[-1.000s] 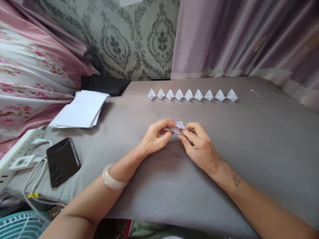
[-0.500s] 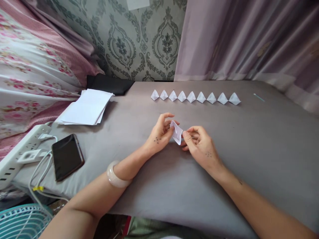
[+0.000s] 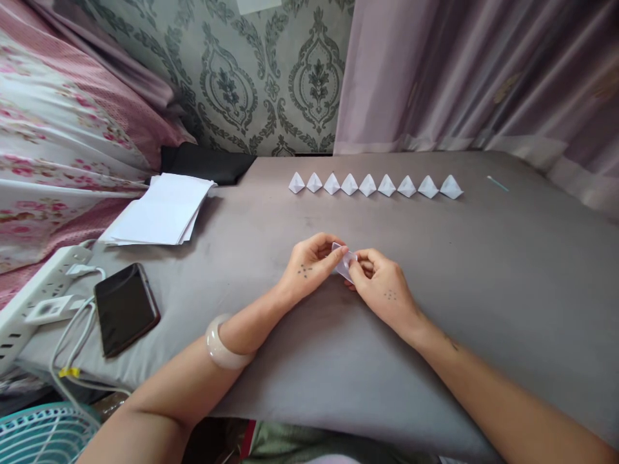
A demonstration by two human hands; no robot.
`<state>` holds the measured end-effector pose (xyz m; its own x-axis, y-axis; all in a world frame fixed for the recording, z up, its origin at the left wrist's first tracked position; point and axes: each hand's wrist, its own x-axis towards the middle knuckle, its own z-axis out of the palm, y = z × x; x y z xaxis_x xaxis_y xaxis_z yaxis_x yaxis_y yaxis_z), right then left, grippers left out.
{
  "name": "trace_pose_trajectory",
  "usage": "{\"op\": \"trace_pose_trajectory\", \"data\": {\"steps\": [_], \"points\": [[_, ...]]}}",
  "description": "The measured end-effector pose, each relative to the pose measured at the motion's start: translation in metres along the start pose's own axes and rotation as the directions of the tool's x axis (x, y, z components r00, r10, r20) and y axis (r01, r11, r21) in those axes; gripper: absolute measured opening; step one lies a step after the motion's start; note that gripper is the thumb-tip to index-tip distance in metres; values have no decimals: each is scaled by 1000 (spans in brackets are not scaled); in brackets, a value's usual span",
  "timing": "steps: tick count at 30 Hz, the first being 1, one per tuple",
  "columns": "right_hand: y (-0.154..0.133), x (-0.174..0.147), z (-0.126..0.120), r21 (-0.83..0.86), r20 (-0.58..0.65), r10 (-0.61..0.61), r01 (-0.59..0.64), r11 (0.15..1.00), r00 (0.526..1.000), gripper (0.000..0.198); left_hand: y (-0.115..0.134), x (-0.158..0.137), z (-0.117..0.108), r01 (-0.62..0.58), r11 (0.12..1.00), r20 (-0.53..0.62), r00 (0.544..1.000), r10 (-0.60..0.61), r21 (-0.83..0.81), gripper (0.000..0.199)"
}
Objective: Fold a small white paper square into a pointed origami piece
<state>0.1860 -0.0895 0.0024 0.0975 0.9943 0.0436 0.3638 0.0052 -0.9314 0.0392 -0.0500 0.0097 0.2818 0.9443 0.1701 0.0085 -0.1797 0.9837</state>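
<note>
A small piece of folded white paper is between my two hands, above the middle of the table. My left hand pinches its left side, thumb on top. On the other side my right hand grips it with the thumb pressed onto the paper. Fingers cover much of the paper, so its full shape is hidden. Beyond the hands, several folded white paper boats stand in a row across the table. A pale bangle circles my left forearm.
On the left lie a stack of white paper, a black flat case, a phone and a white power strip with cables. A cotton swab rests at far right. A teal fan stands below the table edge.
Both thumbs have come closer together over the folded paper, and my right hand has moved left onto it. The paper looks flatter and more covered. The view has shifted slightly.
</note>
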Motion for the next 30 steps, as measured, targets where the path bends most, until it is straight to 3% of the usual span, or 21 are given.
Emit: {"op": "trace_pose_trajectory", "data": {"steps": [3,8,16,21,25,30], "points": [[3,0,0,-71,-16,-58,57,996,998,20,-4,1,-2,-3,1000,3,1000,3,-2,23],[5,1,-4,-80,32,-16,18,997,999,23,-9,1,-5,-27,988,27,999,23,150,24],[1,0,-1,-198,-31,-101,93,976,994,19,-8,0,-1,-36,952,-130,988,79,305,18],[-1,1,0,-103,19,-45,47,994,999,20,-2,-3,2,-20,908,-166,981,98,419,17],[1,3,1,-149,-25,-74,70,986,997,22,0,-4,2,-41,898,-137,984,112,437,19],[-4,5,0,88,64,22,-28,996,998,29,4,-5,-1,-92,905,-126,980,157,415,20]]}}
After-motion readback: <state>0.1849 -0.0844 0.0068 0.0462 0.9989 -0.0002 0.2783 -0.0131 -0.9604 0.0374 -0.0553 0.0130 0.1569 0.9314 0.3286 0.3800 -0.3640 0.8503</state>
